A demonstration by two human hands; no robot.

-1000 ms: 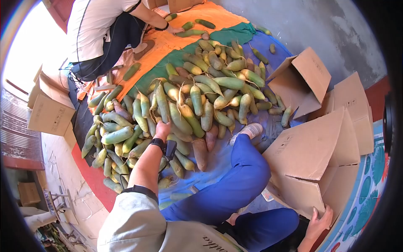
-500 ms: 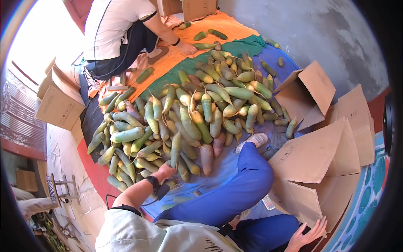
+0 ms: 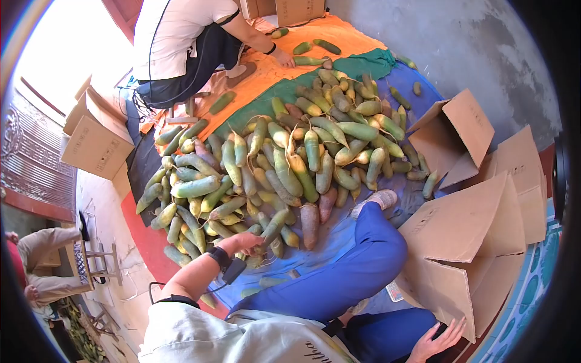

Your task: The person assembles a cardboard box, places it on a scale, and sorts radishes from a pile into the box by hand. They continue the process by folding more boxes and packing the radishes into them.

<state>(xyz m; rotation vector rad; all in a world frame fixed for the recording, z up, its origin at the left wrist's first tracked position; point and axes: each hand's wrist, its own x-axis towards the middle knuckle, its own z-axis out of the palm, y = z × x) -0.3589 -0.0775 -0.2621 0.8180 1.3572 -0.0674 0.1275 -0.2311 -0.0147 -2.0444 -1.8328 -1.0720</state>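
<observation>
Blue cloth (image 3: 318, 259) lies under the radish pile (image 3: 284, 160). Low middle, the left hand (image 3: 247, 243) curls round one green radish (image 3: 276, 226); a snug, soft grip should stop slips. Lower right, the right hand (image 3: 442, 341) is spread, empty, by a box (image 3: 442, 227).

Daylight floods in at the upper left, where the opening (image 3: 66, 57) burns out to white. Fisheye distortion bows the slatted panel (image 3: 39, 160) at left; black vignetting fills the corners. The central vegetables (image 3: 312, 151) look fairly crisp.
</observation>
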